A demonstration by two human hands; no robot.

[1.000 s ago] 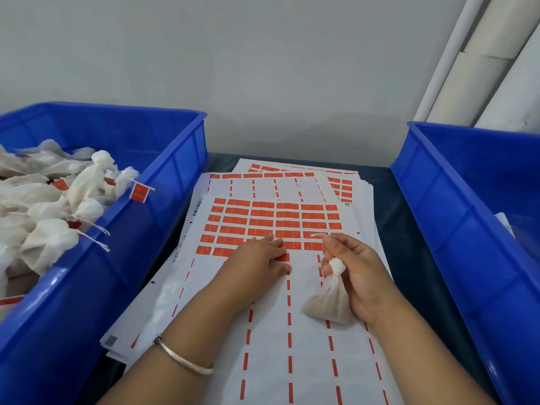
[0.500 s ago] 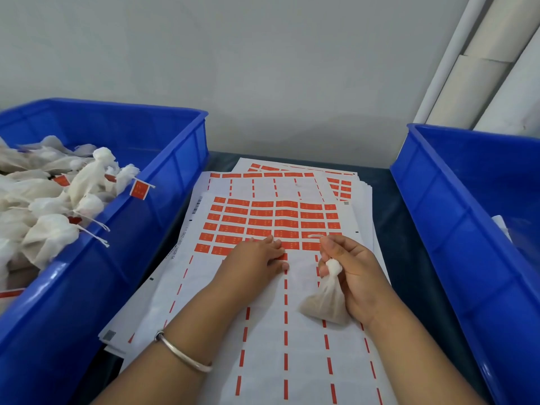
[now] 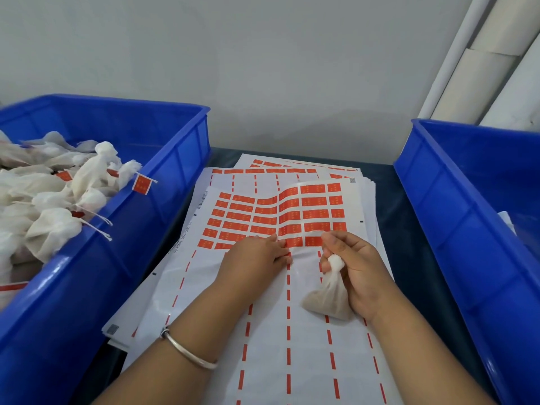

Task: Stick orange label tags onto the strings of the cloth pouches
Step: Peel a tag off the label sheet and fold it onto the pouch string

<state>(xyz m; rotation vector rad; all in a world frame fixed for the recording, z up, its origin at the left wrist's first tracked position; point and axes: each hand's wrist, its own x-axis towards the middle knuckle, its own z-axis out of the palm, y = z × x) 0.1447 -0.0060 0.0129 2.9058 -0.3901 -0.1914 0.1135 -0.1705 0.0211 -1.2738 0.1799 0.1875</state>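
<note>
Cloth pouch (image 3: 328,296) gripped in right hand (image 3: 355,267); left hand (image 3: 257,258) flat, pressing label sheet (image 3: 271,217).

Very little can be read here. The top label sheet (image 3: 264,287) has a line of small black numbers and letters running up its left edge (image 3: 182,232), but they are too small and blurry to make out. A barcode (image 3: 202,200) sits near its top left corner, and a small square code (image 3: 352,180) sits at its top right corner. Another small square code (image 3: 112,329) is on a lower sheet at the left. The orange labels (image 3: 312,201) carry faint pale marks (maybe tiny writing), and so does the orange tag (image 3: 141,184) in the left blue bin (image 3: 187,135). None of these can be read.
</note>
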